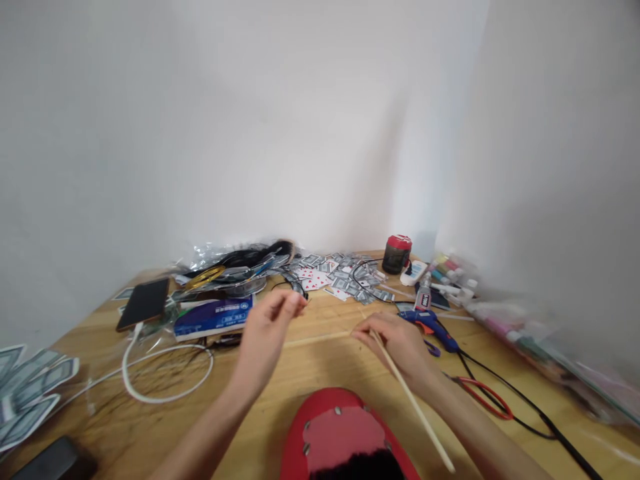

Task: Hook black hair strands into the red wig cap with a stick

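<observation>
My left hand (273, 330) is raised over the middle of the table, thumb and fingertips pinched together; whatever lies between them is too small to make out. To its right, my right hand (400, 343) is closed on a thin pale stick (413, 400), which slants down toward the front right. Another thin pale strip (320, 339) runs leftward from the fingertips of my right hand, low over the wood. Below and between both hands is a red rounded object (340, 427) with a pink panel, metal studs and black fuzzy material.
Scattered playing cards (345, 273) lie at the back, beside a red-lidded jar (397, 255). A blue glue gun (435, 328) and red-handled tool (485, 398) are at right. At left are a phone (144, 304), white cable (165, 400) and blue package (215, 316).
</observation>
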Motion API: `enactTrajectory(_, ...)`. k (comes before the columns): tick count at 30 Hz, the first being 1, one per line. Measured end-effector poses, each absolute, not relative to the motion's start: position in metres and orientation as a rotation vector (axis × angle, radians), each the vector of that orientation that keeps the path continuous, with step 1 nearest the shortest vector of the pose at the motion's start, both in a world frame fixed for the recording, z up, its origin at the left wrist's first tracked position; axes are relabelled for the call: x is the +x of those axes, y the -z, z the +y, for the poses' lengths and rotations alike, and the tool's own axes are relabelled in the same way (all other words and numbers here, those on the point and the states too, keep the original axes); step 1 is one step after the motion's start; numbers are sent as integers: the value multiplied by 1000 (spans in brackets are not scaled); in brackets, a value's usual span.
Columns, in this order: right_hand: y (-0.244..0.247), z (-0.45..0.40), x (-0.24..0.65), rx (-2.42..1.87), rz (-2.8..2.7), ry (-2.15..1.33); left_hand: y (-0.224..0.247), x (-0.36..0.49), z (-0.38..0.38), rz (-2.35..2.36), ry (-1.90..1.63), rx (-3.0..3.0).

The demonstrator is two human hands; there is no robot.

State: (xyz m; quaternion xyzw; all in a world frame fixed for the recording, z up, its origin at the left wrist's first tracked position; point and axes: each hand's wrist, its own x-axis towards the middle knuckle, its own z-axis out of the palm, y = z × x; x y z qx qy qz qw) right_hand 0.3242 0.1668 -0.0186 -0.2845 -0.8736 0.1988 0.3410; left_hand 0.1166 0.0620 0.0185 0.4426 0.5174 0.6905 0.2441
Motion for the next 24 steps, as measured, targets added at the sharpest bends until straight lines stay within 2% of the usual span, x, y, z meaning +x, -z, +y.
enactTrajectory(4,3,123,317,-563,-2298,-414,3,150,63,1385,-1611,1412)
enactTrajectory(8,-5,120,322,-604,-2259,-383,10,164,58,1375,-1417,1522)
enactTrajectory(15,-15,133,338,-732,-2228,-284,4,156,55,1504,-1304,1652)
enactTrajectory(20,-19,114,334,-563,-2319,-135,3,156,54,1480,-1233,1723)
enactTrajectory(24,-19,111,329,-595,-2456,-239,0,157,51,1419,-1201,1738)
